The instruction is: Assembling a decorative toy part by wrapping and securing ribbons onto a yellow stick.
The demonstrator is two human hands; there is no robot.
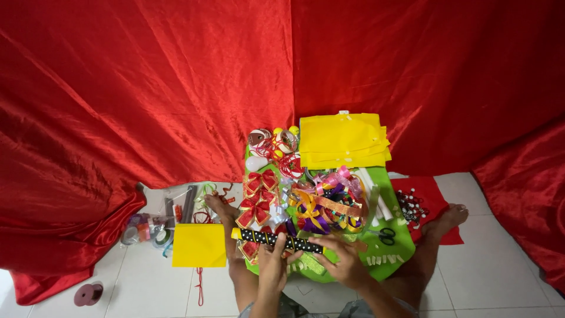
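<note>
Holding a black dotted strip (281, 241), both hands (274, 265) (344, 262), yellow felt sheets (343, 140) behind

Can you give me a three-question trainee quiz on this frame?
1. True or false: both hands touch the black polka-dot strip.
2. What lies on the floor tiles beside the left hand: A) yellow sheet B) blue bucket C) wooden box?
3. What cutting tool lies on the green board?

Key: 1 true, left hand and right hand meet it. 2 A. 3 scissors.
</note>
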